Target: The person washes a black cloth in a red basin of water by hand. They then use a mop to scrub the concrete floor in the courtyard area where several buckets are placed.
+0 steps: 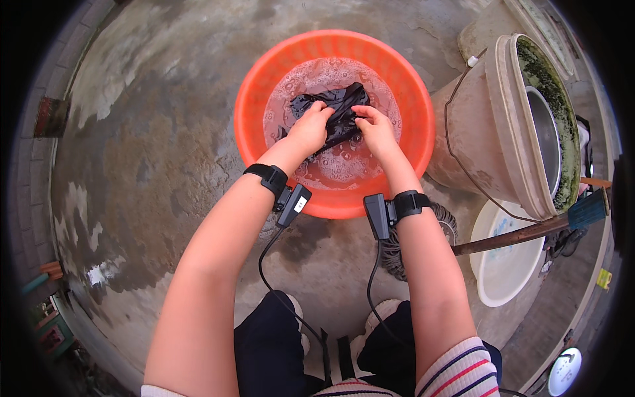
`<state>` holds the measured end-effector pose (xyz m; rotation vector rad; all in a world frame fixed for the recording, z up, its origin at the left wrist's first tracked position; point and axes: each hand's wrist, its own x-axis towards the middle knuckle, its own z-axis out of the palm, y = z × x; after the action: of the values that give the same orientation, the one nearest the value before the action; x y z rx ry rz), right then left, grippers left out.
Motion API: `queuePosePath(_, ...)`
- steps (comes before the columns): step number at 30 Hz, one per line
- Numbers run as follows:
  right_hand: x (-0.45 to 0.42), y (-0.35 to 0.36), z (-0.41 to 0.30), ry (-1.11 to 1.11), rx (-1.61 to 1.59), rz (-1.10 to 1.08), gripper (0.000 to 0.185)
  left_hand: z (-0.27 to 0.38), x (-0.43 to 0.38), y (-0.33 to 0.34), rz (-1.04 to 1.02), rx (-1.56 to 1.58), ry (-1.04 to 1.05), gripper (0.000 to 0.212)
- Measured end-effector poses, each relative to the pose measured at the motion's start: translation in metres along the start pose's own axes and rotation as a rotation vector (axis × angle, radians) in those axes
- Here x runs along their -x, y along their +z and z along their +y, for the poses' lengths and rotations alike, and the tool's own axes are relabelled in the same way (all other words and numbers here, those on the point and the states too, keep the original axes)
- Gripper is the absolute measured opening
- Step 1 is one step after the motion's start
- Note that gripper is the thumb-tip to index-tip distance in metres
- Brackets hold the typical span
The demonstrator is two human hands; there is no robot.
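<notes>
A round orange plastic basin [253, 168] stands on the concrete floor in front of me, holding sudsy water [342, 171]. In it lies a wet black cloth [342, 101], bunched up and partly above the foam. My left hand [311, 128] grips the cloth from its left side, the thumb and fingers pressed into it. At the cloth's right edge is my right hand [376, 128], its fingers curled and slightly apart; whether they pinch the fabric I cannot tell. Each wrist wears a black strap with a small cabled device.
A large pale plastic bucket [471, 114] with a wire handle stands close on the right, green growth inside its rim and a metal bowl [543, 139] in it. A mop with a wooden handle [516, 238] crosses a white basin [508, 283] at the lower right.
</notes>
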<state>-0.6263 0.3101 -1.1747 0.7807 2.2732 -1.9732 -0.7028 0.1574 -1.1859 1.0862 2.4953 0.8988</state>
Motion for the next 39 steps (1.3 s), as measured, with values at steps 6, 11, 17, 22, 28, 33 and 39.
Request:
queuePosePath(6, 0.016, 0.022, 0.004, 0.084, 0.743, 0.087, 0.031, 0.007, -0.007, 0.002, -0.290, 0.076, -0.114, 0.052)
queuePosePath(11, 0.023, 0.019, -0.010, -0.002, 1.012, 0.221, 0.031, -0.011, -0.009, -0.003, 0.183, -0.243, -0.228, 0.036)
queuePosePath(17, 0.003, 0.024, 0.028, 0.206, 0.415, 0.026, 0.033, 0.006, -0.009, 0.007, -0.294, 0.340, -0.390, 0.025)
queuePosePath(22, 0.010, 0.021, 0.023, 0.302, 0.092, -0.034, 0.027, 0.019, -0.004, -0.018, -0.315, 0.745, -0.530, 0.012)
queuePosePath(28, 0.020, 0.009, -0.014, 0.378, -0.061, 0.028, 0.032, 0.048, -0.003, -0.050, -0.308, 0.993, -0.506, 0.013)
queuePosePath(33, 0.027, 0.012, -0.024, 0.239, -0.102, 0.067, 0.033, 0.055, -0.002, -0.049, -0.209, 0.954, -0.492, 0.016)
queuePosePath(39, 0.045, 0.023, -0.034, 0.106, -0.338, 0.133, 0.025, 0.058, 0.000, -0.052, -0.071, 0.982, -0.508, 0.018)
